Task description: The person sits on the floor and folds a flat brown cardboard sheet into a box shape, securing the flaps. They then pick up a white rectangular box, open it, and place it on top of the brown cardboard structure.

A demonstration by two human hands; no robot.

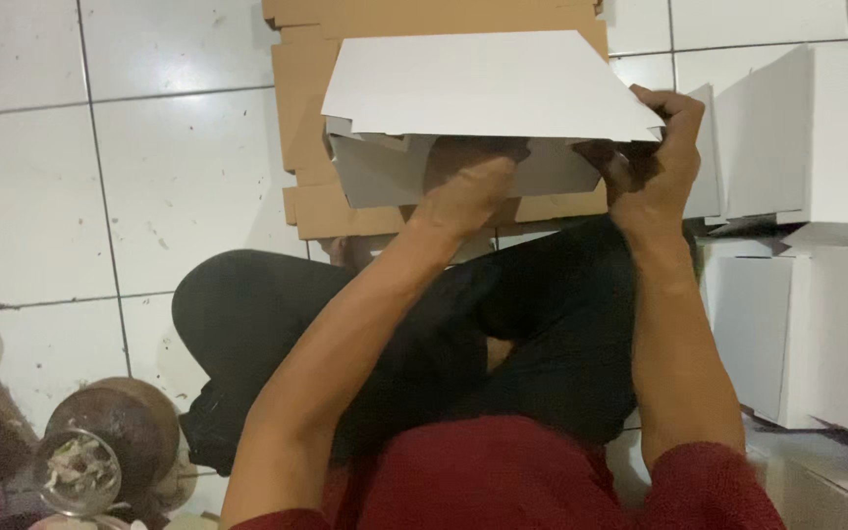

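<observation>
Now mid-fold: the white carton box (488,108) sits above the flat brown cardboard stack (311,118); left hand (468,191) pushes inside, fingers hidden; right hand (660,147) grips its corner. Next, tucking flaps needs firm pressure.

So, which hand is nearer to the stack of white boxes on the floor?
The right hand. It grips the right edge of the white box being folded, just beside the stack of white boxes. The left hand is under the box's middle, farther away.

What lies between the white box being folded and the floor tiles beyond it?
Under the white box, held by the left hand and right hand, lies a stack of flat brown cardboard on the floor tiles, in the head view.
</observation>
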